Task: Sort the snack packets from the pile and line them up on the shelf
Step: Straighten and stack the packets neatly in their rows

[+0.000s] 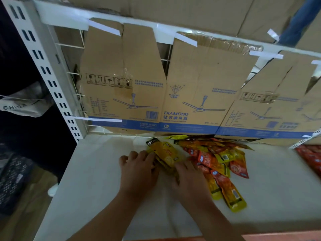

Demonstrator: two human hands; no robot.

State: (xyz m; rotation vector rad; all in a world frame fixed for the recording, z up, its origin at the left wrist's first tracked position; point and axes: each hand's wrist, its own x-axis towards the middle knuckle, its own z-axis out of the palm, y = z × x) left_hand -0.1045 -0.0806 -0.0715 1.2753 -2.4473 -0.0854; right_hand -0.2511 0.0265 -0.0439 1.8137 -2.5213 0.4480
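Looking down from the head view onto a white shelf board (97, 171), with both hands meeting on a small stack of yellow snack packets (165, 153) just above the middle of the board.

Finds the left hand (139, 169) at 8 o'clock of that stack, knuckles up, fingers bent and slightly apart, index tip touching the stack's left edge; cannot tell whether it grips, the thumb being hidden.

Finds the right hand (189, 180) at 5 o'clock of the stack, fingers close together and curled over its near end, clamped on the packets; thumb out of sight.

Shows the stack lying slantwise, its black-printed end pointing to 11 o'clock.

Places the loose pile of red, orange and yellow snack packets (218, 160) at 3 o'clock of the stack, touching it and overlapping in no order, spreading from the back of the shelf towards 5 o'clock.

Sets more red packets (311, 157) at the far 3 o'clock edge, well apart from the pile.

Backs the shelf at 12 o'clock with flattened ceiling-fan cartons (191, 94) printed DIAMOND, taped to a wire grid.

Puts a slotted white upright (43, 66) at 10 o'clock and a dark crate (12, 180) at 8 o'clock, below shelf level.
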